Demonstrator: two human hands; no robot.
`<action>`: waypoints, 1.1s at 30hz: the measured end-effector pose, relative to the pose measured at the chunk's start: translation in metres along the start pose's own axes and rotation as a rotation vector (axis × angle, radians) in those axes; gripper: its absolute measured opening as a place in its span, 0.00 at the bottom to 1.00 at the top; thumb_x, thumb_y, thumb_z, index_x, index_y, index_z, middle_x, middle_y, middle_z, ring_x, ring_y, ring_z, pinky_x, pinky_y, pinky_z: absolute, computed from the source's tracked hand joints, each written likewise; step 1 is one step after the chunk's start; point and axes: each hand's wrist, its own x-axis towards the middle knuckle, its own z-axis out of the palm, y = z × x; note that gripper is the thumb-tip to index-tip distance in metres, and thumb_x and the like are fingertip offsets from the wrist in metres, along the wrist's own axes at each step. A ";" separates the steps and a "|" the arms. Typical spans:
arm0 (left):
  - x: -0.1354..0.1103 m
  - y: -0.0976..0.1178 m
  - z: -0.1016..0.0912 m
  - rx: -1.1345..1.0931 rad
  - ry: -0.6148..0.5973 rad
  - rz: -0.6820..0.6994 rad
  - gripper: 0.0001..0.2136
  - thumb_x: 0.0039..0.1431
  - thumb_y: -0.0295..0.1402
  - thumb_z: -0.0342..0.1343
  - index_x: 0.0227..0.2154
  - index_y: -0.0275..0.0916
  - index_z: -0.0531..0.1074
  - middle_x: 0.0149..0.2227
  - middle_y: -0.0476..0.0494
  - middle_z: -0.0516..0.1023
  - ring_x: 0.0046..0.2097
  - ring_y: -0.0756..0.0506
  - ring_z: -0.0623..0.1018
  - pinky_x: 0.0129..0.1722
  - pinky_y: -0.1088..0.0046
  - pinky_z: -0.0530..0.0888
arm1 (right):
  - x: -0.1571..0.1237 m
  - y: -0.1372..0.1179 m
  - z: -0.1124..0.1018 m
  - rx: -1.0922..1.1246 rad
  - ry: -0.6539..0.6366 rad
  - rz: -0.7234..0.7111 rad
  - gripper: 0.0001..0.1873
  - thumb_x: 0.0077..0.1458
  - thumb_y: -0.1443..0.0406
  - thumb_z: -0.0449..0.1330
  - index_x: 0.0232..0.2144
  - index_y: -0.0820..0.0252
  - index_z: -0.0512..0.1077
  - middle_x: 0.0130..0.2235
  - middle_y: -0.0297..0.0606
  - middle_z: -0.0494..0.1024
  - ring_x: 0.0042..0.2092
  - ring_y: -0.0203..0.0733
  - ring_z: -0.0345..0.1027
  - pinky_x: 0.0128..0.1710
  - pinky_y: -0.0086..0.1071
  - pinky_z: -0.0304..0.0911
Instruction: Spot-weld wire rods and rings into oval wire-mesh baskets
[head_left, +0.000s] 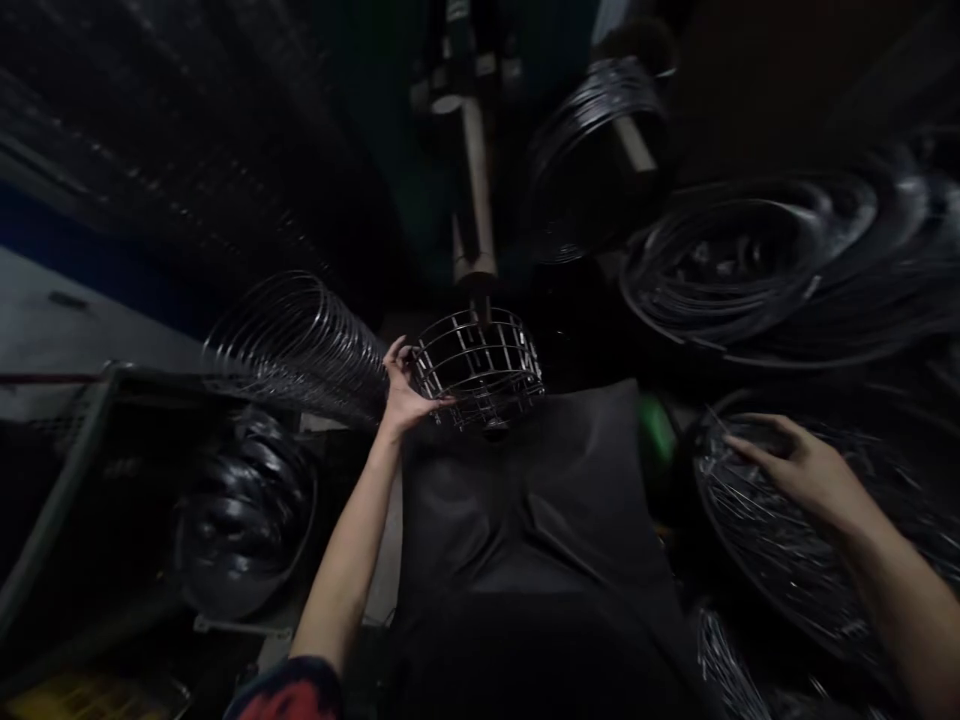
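My left hand (407,390) grips the left side of a round wire cage (484,365), thumb below and fingers at its edge. The cage sits at the tip of a machine arm (476,200), whose end reaches its upper rim. Off to the right, my right hand (795,465) is above a round tub of loose short wires (780,550). Thumb and forefinger pinch what looks like a thin wire piece (714,415); dim light blurs it. A dark apron (525,500) lies over my lap below the cage.
Wire rings (292,330) are stacked left of the cage. A green crate (82,460) and a container with shiny dark contents (244,500) stand at left. Large wire coils (750,270) lie at right; another wire coil (592,130) hangs behind. A wire bundle (724,665) lies low right.
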 end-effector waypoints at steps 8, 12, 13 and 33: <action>-0.016 0.038 -0.001 0.333 -0.140 0.207 0.46 0.31 0.47 0.73 0.56 0.46 0.60 0.55 0.39 0.59 0.58 0.35 0.62 0.59 0.51 0.63 | -0.041 -0.182 0.064 0.392 -0.718 -0.319 0.21 0.47 0.49 0.64 0.33 0.59 0.78 0.29 0.38 0.79 0.32 0.43 0.72 0.33 0.34 0.65; -0.015 0.050 0.009 0.387 -0.224 0.234 0.41 0.34 0.43 0.73 0.54 0.46 0.64 0.56 0.38 0.56 0.59 0.34 0.60 0.58 0.50 0.64 | -0.036 -0.208 0.098 0.075 -0.422 -0.717 0.17 0.56 0.55 0.58 0.37 0.60 0.79 0.36 0.40 0.81 0.38 0.43 0.74 0.38 0.32 0.64; -0.015 0.051 0.010 0.389 -0.234 0.239 0.40 0.34 0.43 0.73 0.54 0.46 0.64 0.56 0.38 0.56 0.59 0.34 0.60 0.58 0.50 0.64 | -0.036 -0.208 0.102 -0.060 -0.346 -0.818 0.17 0.57 0.56 0.57 0.40 0.59 0.78 0.40 0.42 0.81 0.39 0.44 0.74 0.37 0.32 0.64; 0.001 0.041 0.017 0.353 -0.229 0.166 0.38 0.35 0.46 0.72 0.53 0.47 0.68 0.58 0.38 0.53 0.61 0.32 0.57 0.60 0.47 0.63 | -0.016 -0.205 0.104 -0.444 -0.170 -1.169 0.17 0.60 0.63 0.53 0.50 0.50 0.74 0.45 0.34 0.80 0.34 0.39 0.75 0.29 0.29 0.60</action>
